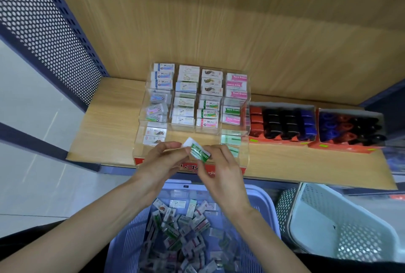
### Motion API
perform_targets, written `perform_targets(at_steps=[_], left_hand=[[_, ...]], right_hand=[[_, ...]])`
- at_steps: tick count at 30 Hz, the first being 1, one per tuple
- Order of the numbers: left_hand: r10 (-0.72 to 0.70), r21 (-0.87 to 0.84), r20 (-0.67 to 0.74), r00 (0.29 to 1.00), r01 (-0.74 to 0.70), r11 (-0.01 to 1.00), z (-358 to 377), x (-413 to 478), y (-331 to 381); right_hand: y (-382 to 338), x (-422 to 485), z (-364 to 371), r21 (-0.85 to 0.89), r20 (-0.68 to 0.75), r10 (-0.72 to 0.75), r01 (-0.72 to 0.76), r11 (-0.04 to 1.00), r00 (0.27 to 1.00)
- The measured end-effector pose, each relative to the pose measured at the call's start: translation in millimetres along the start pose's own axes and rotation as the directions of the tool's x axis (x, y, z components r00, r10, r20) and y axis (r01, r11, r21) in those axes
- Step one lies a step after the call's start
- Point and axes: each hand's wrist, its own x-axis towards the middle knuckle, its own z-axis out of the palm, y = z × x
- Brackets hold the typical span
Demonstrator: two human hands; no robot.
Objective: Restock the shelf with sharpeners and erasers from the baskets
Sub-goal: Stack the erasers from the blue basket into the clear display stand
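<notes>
Both hands hold one white eraser with a green "Hard Eraser" sleeve [198,150] just above the front of the clear tiered display rack [140,128]. My left hand [162,161] pinches its white end. My right hand [221,167] grips the green sleeve end. The rack on the wooden shelf [109,123] holds several rows of boxed erasers in white, pink and green. Below my arms a blue basket [268,209] holds a heap of loose erasers.
Two orange trays of sharpeners stand right of the rack: one [282,123] with red, black and blue ones, another [350,128] farther right. A white perforated basket [341,224] stands right of the blue one. A perforated blue panel [43,29] bounds the shelf's left side.
</notes>
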Motion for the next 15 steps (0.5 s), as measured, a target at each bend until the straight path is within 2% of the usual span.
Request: perform_targets(at_steps=[3,6,7,8,10,11,13,15], left_hand=[[0.071,0.251,-0.041,0.997,-0.059,0.966,-3.6,4.0,-3.3],[0.247,0.524,0.001,0.969,-0.211,0.825,-9.3,8.6,-2.7],[0.342,0.641,0.068,0.937,-0.303,0.705,-14.1,10.7,-4.7],[0.43,0.749,0.163,0.888,-0.395,0.531,-20.3,13.9,-7.8],[0.454,0.867,0.368,0.811,-0.476,0.148,-35.3,26.1,-18.8],[0.415,0.879,0.429,0.803,-0.477,0.014,-42.7,33.6,-28.0],[0.347,0.883,0.466,0.814,-0.452,-0.126,-53.2,47.5,-42.1],[0.299,0.887,0.459,0.837,-0.414,-0.202,-58.5,57.8,-50.0]], right_hand=[[22.9,25.2,-18.8,-0.081,0.01,0.034,-0.033,0.996,0.999],[59.4,64.6,-38.9,-0.284,-0.05,0.044,-0.056,0.957,0.998],[71.2,76.2,-42.7,-0.38,-0.022,0.025,-0.032,0.924,0.999],[82.1,86.1,-44.0,-0.466,0.047,0.017,0.007,0.885,0.999],[97.7,101.1,-41.1,-0.567,0.178,0.04,0.069,0.821,0.983],[101.5,107.2,-39.2,-0.588,0.205,0.047,0.085,0.804,0.978],[106.4,117.4,-35.5,-0.588,0.227,0.045,0.1,0.802,0.973],[112.0,124.9,-35.9,-0.565,0.23,-0.013,0.144,0.812,0.973]])
